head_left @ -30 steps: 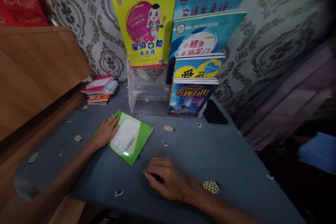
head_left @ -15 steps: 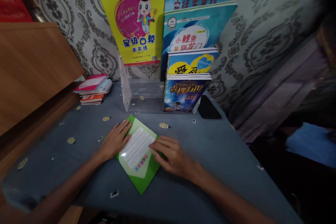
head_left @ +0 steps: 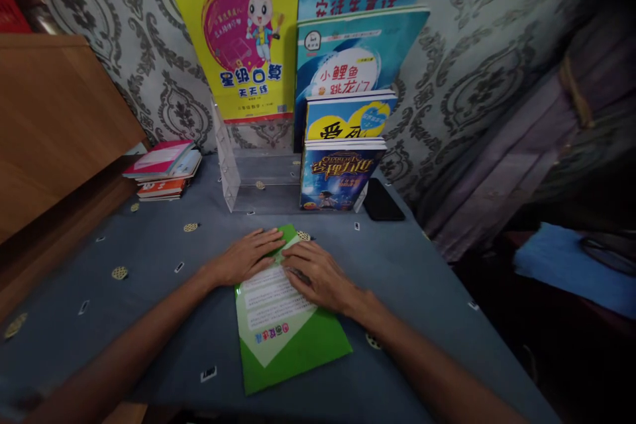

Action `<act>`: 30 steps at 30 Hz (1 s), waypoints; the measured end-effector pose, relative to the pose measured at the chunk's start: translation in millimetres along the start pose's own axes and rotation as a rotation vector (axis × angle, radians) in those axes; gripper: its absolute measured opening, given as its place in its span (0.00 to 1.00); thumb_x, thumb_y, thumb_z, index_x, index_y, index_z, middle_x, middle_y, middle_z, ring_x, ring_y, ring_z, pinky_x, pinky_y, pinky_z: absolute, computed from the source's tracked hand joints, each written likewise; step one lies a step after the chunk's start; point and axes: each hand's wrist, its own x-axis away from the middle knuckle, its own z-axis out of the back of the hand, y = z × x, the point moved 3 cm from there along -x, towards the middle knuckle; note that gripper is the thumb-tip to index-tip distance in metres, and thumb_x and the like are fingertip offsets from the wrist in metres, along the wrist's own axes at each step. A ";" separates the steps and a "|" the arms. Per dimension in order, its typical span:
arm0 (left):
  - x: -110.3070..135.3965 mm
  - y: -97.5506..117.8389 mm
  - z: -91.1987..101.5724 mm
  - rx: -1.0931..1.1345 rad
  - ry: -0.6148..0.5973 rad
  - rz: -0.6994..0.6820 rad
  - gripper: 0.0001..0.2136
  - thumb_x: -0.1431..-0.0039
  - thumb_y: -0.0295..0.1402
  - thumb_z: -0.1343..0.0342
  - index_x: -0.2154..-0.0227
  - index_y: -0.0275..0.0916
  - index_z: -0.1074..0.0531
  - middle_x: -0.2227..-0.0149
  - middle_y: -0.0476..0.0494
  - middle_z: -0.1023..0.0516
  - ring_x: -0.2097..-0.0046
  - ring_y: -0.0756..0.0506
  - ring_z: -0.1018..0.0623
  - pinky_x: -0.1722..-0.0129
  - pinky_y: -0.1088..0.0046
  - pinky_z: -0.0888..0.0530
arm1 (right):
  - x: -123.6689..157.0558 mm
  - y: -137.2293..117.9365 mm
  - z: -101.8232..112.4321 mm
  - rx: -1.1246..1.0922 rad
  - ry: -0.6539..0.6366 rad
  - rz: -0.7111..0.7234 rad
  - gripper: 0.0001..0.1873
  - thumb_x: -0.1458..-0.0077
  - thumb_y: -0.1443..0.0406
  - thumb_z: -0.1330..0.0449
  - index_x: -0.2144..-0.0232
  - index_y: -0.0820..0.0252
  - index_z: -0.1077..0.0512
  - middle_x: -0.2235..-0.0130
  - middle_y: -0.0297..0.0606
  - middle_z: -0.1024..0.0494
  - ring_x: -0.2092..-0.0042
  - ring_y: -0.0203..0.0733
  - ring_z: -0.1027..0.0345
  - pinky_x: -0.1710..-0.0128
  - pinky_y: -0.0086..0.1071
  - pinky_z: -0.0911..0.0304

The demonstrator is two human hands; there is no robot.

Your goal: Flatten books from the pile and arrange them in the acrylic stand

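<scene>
A thin green booklet (head_left: 285,331) with a white text panel lies flat on the grey patterned tablecloth (head_left: 427,278), close to the near edge. My left hand (head_left: 246,257) rests flat on its far left corner, fingers stretched out. Beside it, my right hand (head_left: 318,275) lies flat on the booklet's upper right part, fingers extended. Both hands press on the cover and neither grips it.
A clear acrylic book stand (head_left: 258,175) at the back holds a yellow book (head_left: 238,33) and several blue books (head_left: 342,172). A small pile of books (head_left: 161,169) lies back left by a wooden panel (head_left: 50,119). A black phone (head_left: 382,202) lies right of the stand.
The booklet has slid toward me and turned more upright under both hands. My right hand came from the bare cloth onto the booklet. The view shifted left.
</scene>
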 end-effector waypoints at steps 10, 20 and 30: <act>-56.7 -3.2 11.6 -0.270 0.239 -0.025 0.19 0.27 0.36 0.62 0.56 0.36 0.26 0.55 0.36 0.22 0.51 0.41 0.25 0.49 0.59 0.28 | 3.2 23.0 -4.0 0.091 -0.040 -0.146 0.08 0.38 0.69 0.44 0.58 0.63 0.26 0.56 0.47 0.23 0.53 0.49 0.33 0.53 0.44 0.35; -8.9 2.9 -8.1 -0.207 0.362 0.110 0.17 0.29 0.33 0.59 0.45 0.41 0.30 0.45 0.38 0.25 0.43 0.40 0.26 0.44 0.56 0.27 | 3.1 23.4 -0.7 0.103 -0.074 -0.150 0.10 0.36 0.70 0.46 0.55 0.63 0.26 0.53 0.47 0.23 0.52 0.49 0.34 0.52 0.45 0.34; -2.9 6.7 -11.4 -0.277 0.373 0.182 0.16 0.31 0.31 0.57 0.46 0.38 0.31 0.48 0.36 0.23 0.46 0.39 0.24 0.47 0.57 0.24 | -35.3 22.1 -17.7 0.019 -0.180 -0.213 0.31 0.42 0.79 0.52 0.37 0.66 0.41 0.39 0.51 0.30 0.38 0.48 0.38 0.39 0.47 0.39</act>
